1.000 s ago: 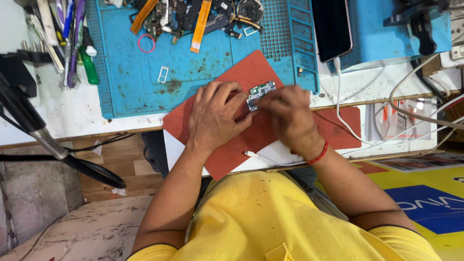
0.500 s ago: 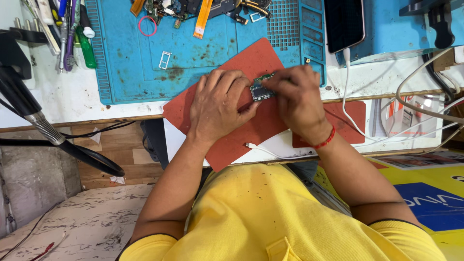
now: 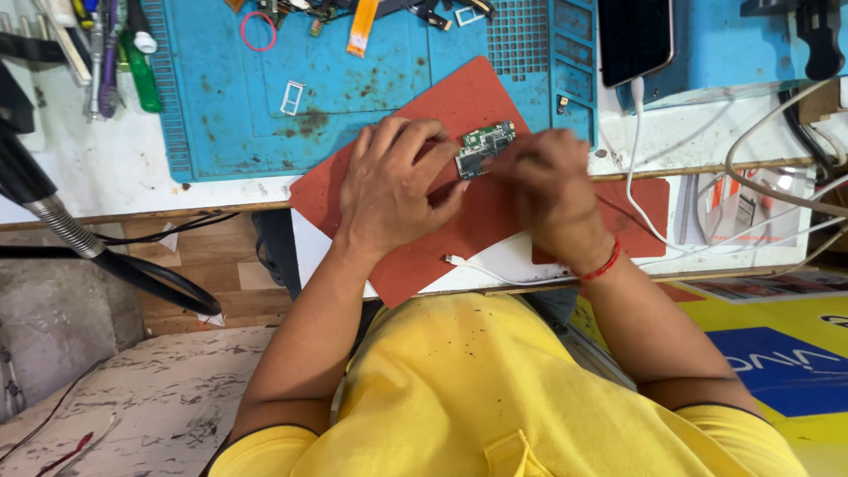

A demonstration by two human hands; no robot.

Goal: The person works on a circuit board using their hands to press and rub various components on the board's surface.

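Blue work mat point(image 3: 353, 79) — dark phone point(image 3: 634, 37), white cable point(image 3: 640, 177)

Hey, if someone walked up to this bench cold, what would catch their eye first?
Probably the two hands, left and right, meeting over a small green circuit board on a red mat at the bench's front edge. Behind it lies a stained blue work mat, and a phone on a white cable sits at upper right.

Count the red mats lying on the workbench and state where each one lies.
2. The large red mat lies under both hands at the bench's front edge; the smaller red mat lies right of it, partly hidden by the right hand.
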